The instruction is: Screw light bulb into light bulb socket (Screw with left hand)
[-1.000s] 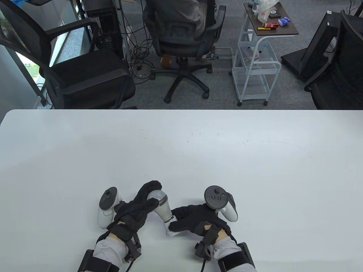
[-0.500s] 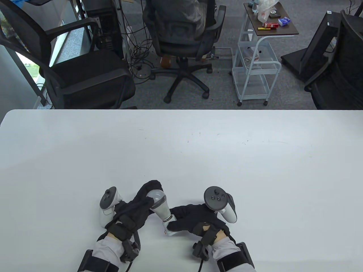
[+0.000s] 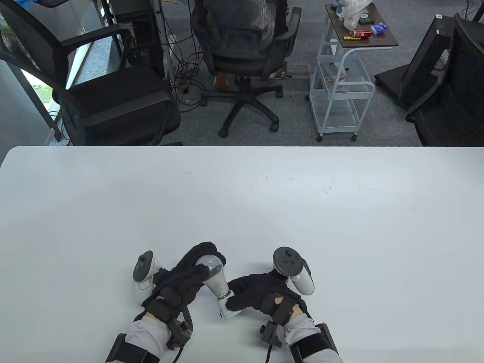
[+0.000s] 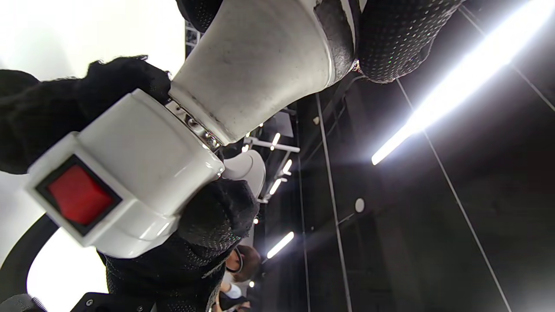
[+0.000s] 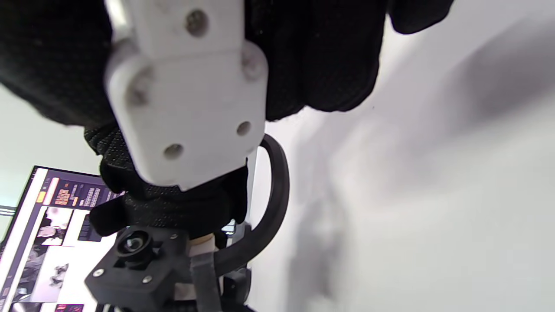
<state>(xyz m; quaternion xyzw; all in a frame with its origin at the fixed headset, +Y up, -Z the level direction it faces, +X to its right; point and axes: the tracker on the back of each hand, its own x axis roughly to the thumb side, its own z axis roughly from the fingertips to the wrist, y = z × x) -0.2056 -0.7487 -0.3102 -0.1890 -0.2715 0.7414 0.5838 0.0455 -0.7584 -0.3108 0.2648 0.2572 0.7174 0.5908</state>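
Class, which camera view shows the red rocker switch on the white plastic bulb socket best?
The left wrist view: the red rocker switch faces that camera, large and unobstructed on the white plastic bulb socket. The table view shows only a small part of the socket, with no switch visible. The right wrist view shows the socket's screwed underside.

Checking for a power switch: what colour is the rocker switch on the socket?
Red, set in a black frame on the white socket; the left wrist view shows it best.
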